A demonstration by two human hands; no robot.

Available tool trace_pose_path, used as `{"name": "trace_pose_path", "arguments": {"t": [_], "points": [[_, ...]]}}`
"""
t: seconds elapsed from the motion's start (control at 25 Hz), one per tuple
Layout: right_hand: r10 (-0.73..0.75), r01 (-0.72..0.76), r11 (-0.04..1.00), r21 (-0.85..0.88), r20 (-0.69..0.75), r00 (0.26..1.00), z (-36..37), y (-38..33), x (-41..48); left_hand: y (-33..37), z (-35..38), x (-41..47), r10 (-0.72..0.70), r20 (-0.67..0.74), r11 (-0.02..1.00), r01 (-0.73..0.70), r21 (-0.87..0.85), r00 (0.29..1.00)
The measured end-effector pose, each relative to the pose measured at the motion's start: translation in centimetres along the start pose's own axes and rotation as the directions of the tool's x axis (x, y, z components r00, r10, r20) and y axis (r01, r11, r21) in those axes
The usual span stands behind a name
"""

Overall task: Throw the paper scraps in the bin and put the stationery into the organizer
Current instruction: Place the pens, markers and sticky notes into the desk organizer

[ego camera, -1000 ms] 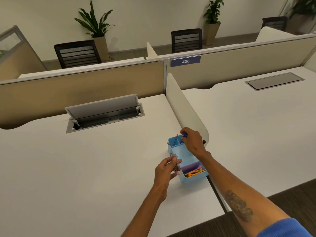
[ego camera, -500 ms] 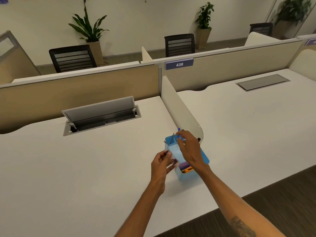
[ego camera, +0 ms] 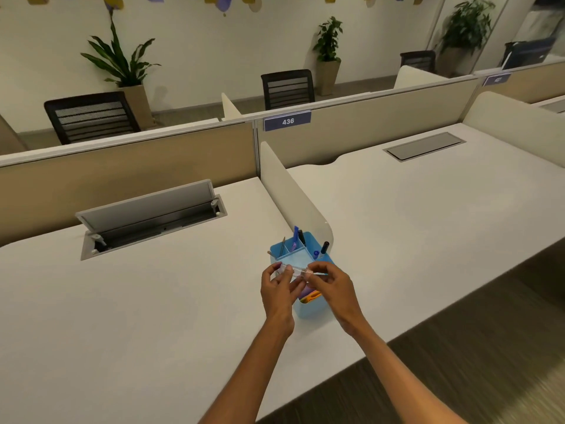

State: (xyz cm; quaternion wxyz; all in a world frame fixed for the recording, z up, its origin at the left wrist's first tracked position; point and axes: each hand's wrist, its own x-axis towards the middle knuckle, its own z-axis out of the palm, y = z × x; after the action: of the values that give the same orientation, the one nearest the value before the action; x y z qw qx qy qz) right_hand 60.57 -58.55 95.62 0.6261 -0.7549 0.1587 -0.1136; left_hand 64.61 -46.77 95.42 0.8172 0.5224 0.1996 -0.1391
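The left hand point(ego camera: 279, 289) and right hand point(ego camera: 331, 286) each pinch 1 end of a clear plastic strip point(ego camera: 295, 269), its long axis running left to right just above the blue organizer point(ego camera: 308, 310), whose open middle compartment lies just beyond both sets of fingertips.

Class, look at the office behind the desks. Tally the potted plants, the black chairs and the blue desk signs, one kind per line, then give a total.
Potted plants: 3
Black chairs: 3
Blue desk signs: 2
Total: 8
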Motion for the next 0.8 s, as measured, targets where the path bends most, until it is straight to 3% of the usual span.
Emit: {"name": "trace_pose_path", "arguments": {"t": [0.2, 0.36, 0.48, 0.6, 0.8], "points": [[-0.012, 0.011, 1.0, -0.004, -0.153, 0.988, -3.8, 0.5, 0.0, -1.4, 2.3, -0.5, -0.051, 0.078, 0.992, 0.041, 0.123, 0.996], [-0.033, 0.0, 0.992, -0.129, -0.253, 0.967, -6.0, 1.3, 0.3, -2.6, 3.1, -0.5, -0.037, 0.088, 0.972, 0.015, 0.234, 0.995], [-0.051, -0.025, 0.956, -0.294, -0.249, 0.967, -6.2, 2.3, 0.6, -3.0, 2.9, -0.5, 0.021, 0.102, 0.932, -0.056, 0.358, 0.995], [-0.098, -0.006, 0.868, -0.496, -0.184, 0.978, -5.7, 3.1, 1.2, -3.1, 2.5, -0.8, 0.068, 0.153, 0.875, -0.133, 0.466, 0.986], [-0.073, 0.0, 0.722, -0.692, -0.077, 0.994, -4.8, 3.9, 2.8, -2.9, 1.4, -0.9, 0.101, 0.18, 0.803, -0.187, 0.566, 0.978]]}}
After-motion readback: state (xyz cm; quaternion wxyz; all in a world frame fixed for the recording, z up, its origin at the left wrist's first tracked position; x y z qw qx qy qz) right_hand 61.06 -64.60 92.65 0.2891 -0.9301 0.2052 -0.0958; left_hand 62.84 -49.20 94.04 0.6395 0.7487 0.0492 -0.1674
